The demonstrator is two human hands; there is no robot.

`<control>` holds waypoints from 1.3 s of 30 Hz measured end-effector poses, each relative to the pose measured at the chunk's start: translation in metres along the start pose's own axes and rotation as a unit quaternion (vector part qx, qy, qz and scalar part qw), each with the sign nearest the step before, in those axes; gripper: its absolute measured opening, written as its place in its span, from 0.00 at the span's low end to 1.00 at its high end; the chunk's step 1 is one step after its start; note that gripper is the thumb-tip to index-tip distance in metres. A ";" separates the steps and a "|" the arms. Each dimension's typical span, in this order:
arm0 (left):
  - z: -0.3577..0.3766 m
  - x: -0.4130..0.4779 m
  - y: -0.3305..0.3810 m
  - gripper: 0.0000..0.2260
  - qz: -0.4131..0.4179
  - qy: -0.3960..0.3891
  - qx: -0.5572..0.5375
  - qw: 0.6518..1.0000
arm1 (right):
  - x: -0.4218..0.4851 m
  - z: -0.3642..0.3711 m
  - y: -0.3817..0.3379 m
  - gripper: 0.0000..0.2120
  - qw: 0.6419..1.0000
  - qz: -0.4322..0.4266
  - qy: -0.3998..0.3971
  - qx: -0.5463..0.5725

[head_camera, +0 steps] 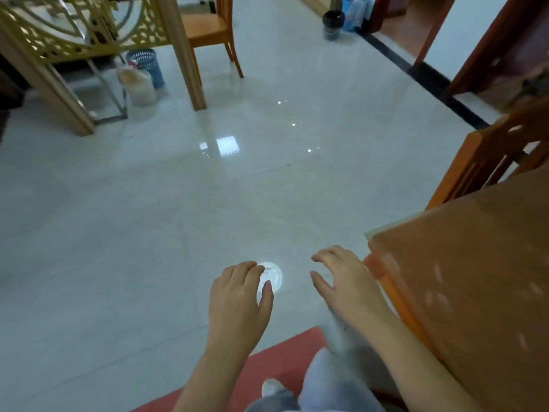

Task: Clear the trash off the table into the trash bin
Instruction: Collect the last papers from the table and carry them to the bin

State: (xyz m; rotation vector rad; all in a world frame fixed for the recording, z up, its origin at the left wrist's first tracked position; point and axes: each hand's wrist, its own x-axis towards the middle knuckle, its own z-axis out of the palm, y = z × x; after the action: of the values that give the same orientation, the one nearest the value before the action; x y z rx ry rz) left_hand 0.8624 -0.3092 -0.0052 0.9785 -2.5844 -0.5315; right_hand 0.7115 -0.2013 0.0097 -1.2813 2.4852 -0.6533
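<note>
Neither hand held anything: the left hand point(237, 295) and right hand point(341, 281) hung loosely curled over the floor, beside the table point(463, 263) corner. I judged the next move to be reaching to the tabletop for trash. A blue mesh bin point(147, 65) stood well apart by the partition, a black bin point(333, 23) farther off — round, open-topped.

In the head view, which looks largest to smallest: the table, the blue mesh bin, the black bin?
1. table
2. blue mesh bin
3. black bin
The table is nearest the camera, so true sizes stay unsure.
</note>
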 end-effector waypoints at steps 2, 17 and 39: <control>0.000 0.015 -0.014 0.14 -0.021 0.004 0.005 1.000 | 0.024 0.007 0.000 0.11 1.000 -0.007 -0.011 -0.001; 0.030 0.337 -0.018 0.15 0.064 -0.001 0.041 0.997 | 0.316 -0.029 0.039 0.12 0.998 0.001 0.048 0.038; 0.222 0.770 0.186 0.15 0.367 -0.156 -0.093 0.912 | 0.559 -0.199 0.279 0.12 0.910 0.353 0.218 0.019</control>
State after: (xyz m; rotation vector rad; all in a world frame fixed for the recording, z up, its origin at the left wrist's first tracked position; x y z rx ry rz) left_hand 0.1161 -0.6558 0.0124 -0.1883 -2.8268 -0.7285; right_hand 0.1115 -0.4643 0.0227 -0.1489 2.9765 -0.8371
